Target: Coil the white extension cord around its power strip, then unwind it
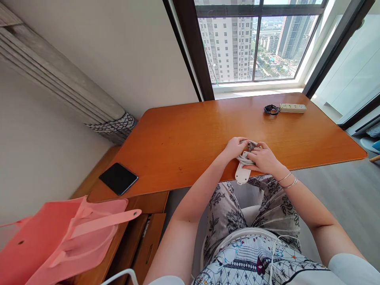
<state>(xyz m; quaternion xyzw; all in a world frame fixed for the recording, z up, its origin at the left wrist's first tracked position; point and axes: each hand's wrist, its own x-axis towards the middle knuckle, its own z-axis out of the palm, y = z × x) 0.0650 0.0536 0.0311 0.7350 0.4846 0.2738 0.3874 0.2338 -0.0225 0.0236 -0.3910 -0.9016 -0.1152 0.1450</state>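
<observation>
A white power strip [242,174] lies at the near edge of the wooden table [184,138], one end poking over the edge. Its white cable [245,158] is coiled on top of it. My left hand [236,147] grips the coil from the left side. My right hand [263,159] presses on the coil and the strip from the right, with two bracelets on its wrist. Both hands meet over the bundle and hide most of the cable.
A second white power strip [292,108] with a coiled black cord [271,109] lies at the far right of the table near the window. A black tablet [118,178] sits on the lower side cabinet, and a pink bag [59,237] stands at the lower left.
</observation>
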